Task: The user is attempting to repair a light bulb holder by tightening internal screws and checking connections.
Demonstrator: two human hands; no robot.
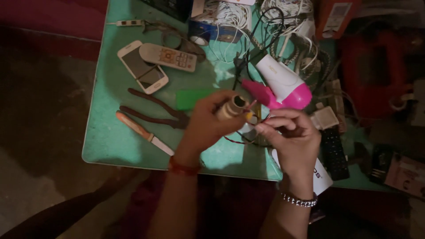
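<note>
My left hand (pixel 204 124) grips a small tan cylindrical part (pixel 231 107) with a dark round opening, held above the green table (pixel 110 132). My right hand (pixel 292 137) pinches thin red wires (pixel 258 119) that run from that part; a loop of red wire hangs below between the hands. A pink and white hair dryer (pixel 281 84) lies just behind the hands. A red thread band is on my left wrist and a metal bracelet on my right.
Left of the hands lie dark pliers (pixel 152 110), an orange-handled screwdriver (pixel 141 132), a white phone (pixel 141 66) and a white remote (pixel 168 56). A green block (pixel 190 98) sits behind my left hand. Tangled white cables (pixel 230 17) fill the back; a black remote (pixel 333 152) lies right.
</note>
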